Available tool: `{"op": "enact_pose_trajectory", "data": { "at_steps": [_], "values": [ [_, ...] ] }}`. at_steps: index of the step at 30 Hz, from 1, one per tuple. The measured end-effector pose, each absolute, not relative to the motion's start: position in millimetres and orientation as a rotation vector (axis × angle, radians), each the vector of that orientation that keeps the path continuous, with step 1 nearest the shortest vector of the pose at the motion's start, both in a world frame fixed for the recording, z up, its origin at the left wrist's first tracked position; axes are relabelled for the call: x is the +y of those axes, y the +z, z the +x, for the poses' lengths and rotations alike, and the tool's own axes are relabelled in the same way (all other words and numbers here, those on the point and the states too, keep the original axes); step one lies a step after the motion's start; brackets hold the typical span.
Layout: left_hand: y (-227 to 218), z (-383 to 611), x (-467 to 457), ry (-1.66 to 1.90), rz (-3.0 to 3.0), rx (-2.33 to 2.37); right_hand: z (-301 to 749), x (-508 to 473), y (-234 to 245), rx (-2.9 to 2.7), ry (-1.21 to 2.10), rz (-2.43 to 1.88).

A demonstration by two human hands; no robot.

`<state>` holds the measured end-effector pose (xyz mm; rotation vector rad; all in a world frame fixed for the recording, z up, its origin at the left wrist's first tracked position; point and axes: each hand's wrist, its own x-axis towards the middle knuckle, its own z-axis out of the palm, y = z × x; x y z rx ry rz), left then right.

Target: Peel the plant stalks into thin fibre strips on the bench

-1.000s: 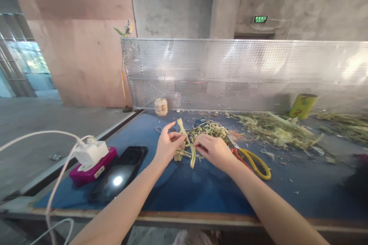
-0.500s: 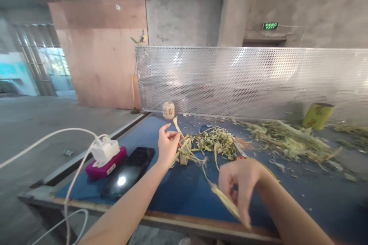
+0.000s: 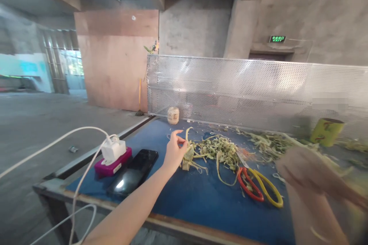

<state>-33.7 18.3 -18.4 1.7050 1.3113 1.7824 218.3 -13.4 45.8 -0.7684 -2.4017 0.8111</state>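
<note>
My left hand pinches a small woven bundle of pale green leaf strips that rests on the blue table top. My right hand is raised at the right, smeared by motion, and a blurred yellow-green strip trails from it. Red and yellow scissors lie on the table between the hands. A heap of cut green leaf scraps sits just behind the bundle.
A black phone and a magenta box with a white charger and cable lie at the left. A twine ball and a yellow-green cup stand by the perforated metal screen. Long leaves are piled at the right.
My right hand left the bundle, pulled a long strip toward me, then swung up to the right. The left hand stays on the bundle. The scissors are now uncovered.
</note>
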Motion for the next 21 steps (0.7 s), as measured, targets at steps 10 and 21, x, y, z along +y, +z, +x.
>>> {"op": "enact_pose_trajectory", "data": {
  "at_steps": [10, 21],
  "values": [
    [-10, -22, 2, 1.250, 1.678, 0.857, 181, 7, 18, -2.032, 1.182, -0.884],
    [-7, -29, -1, 1.219, 2.155, 1.236, 172, 28, -2, -1.954, 0.935, -1.053]
  ]
}}
